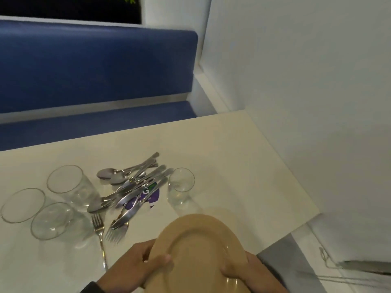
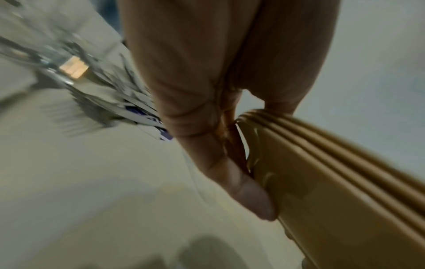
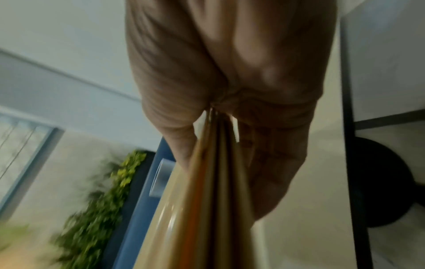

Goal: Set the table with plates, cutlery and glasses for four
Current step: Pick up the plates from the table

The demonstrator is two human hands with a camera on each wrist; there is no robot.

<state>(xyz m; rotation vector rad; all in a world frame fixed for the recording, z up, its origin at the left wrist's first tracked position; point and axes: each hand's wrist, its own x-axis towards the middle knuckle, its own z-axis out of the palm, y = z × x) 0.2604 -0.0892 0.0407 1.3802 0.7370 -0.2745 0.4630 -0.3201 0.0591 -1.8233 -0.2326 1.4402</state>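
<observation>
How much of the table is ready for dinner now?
Only the gathering looks done: four glasses, three bunched at the left and one apart, and a cutlery pile sit mid-table, not at any seat. In hand: the left hand and right hand grip a stack of tan plates above the near edge. Left to do: deal out plates, cutlery and glasses to four places.

Head view looks down from above over table [image 1: 232,155]; both wrist views sit close along fingers, sharing plate stack [image 2: 333,182] edge-on.
</observation>
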